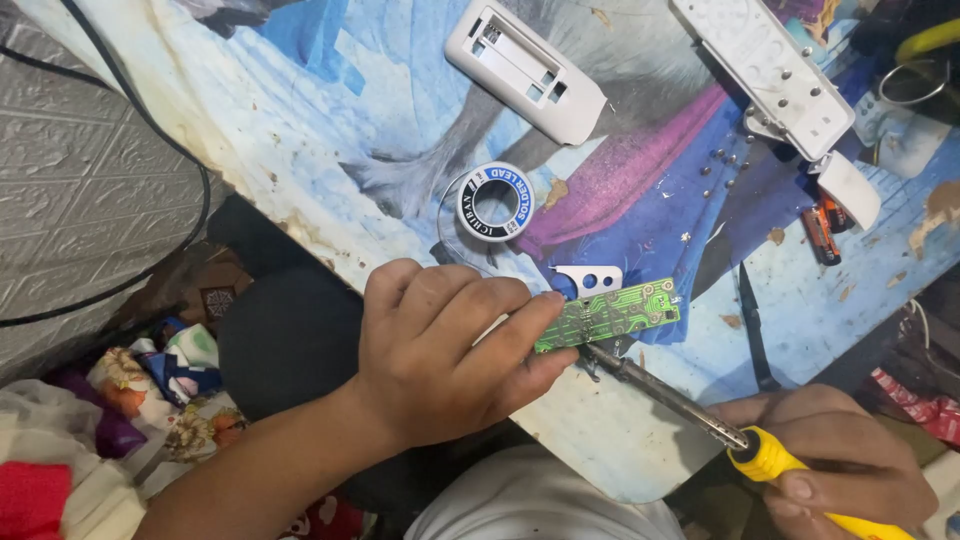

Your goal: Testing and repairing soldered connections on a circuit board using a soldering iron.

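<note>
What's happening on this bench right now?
A person's left hand pinches a green circuit board at the table's edge, while the right hand grips a yellow-handled soldering iron with its tip at the board's lower edge. A solder spool, two white plastic casing halves, loose screws and small batteries lie on the blue printed table cover.

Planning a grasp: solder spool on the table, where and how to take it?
Pinch the solder spool across its round rim, coming straight down from above. It lies flat with one flange up and clear table around it; a loose wire loop trails off its left side, so avoid that side.
</note>
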